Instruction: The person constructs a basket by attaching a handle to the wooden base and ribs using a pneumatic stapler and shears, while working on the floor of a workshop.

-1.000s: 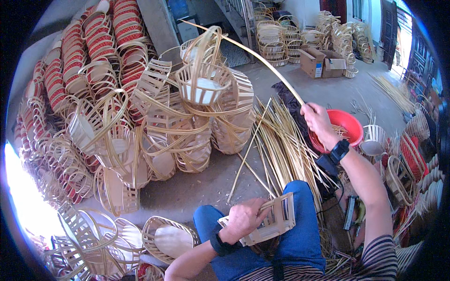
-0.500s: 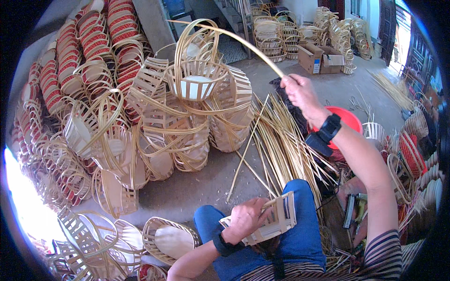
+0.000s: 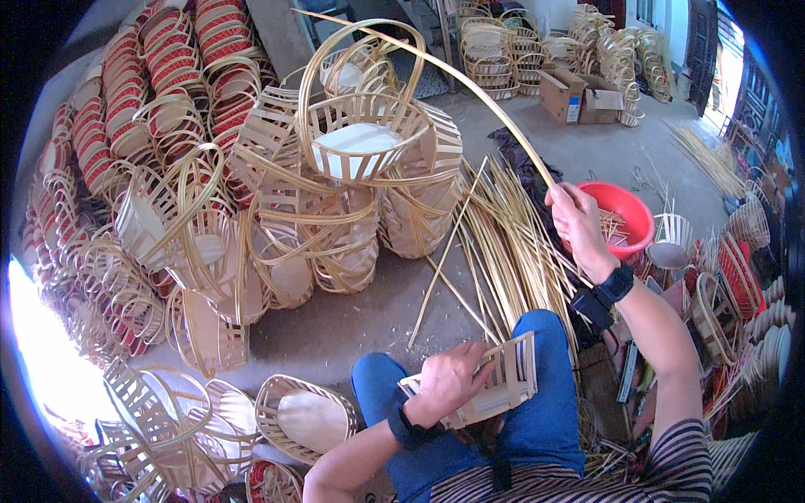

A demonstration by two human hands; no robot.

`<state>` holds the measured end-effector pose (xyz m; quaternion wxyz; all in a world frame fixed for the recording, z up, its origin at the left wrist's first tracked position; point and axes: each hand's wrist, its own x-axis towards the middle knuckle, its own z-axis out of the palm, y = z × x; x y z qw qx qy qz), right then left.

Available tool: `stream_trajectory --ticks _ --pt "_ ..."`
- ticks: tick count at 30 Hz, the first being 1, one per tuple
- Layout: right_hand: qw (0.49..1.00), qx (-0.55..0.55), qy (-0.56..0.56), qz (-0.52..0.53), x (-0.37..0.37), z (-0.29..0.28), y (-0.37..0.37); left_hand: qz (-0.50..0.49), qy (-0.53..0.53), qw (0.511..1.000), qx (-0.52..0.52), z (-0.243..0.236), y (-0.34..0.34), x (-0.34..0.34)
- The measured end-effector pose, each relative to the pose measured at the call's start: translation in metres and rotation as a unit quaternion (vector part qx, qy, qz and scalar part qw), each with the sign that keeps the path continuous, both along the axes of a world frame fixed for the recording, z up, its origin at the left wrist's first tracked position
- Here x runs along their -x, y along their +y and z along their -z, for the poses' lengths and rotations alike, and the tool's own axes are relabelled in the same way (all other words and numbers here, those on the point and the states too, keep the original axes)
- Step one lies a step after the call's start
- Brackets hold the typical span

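Note:
A small slatted wooden basket [image 3: 518, 373] rests on its side across my lap, between my knees. My left hand [image 3: 449, 381] is closed over its near-left edge, partly hiding it. Raised at the right, my right hand [image 3: 580, 225] grips one end of a long thin bamboo strip [image 3: 470, 82]. The strip arches up and to the left, its thin tip above a handled basket [image 3: 356, 155]. That basket sits tilted on top of several stacked baskets [image 3: 342, 239].
Loose bamboo strips [image 3: 520, 251] lie right of centre on the floor. A red basin [image 3: 633, 222] holding short sticks stands beyond my right forearm. Red-and-tan baskets [image 3: 159, 63] are piled at the left, an oval basket [image 3: 310, 419] by my left knee, a cardboard box [image 3: 562, 94] further back.
My right hand has moved down and slightly right with the bamboo strip. The red basin shows more fully. My left hand stays on the basket in my lap.

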<state>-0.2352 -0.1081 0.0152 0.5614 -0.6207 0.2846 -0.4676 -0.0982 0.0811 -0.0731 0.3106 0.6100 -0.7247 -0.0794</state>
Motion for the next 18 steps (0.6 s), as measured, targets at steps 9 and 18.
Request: stream_trajectory --ticks 9,18 --pt "0.998 0.026 -0.045 -0.020 -0.006 -0.006 0.011 0.000 0.006 1.000 -0.006 0.000 0.002 0.004" --pt "0.998 -0.036 -0.032 0.031 0.040 0.034 0.028 0.001 0.032 0.999 0.005 0.001 -0.002 0.008"
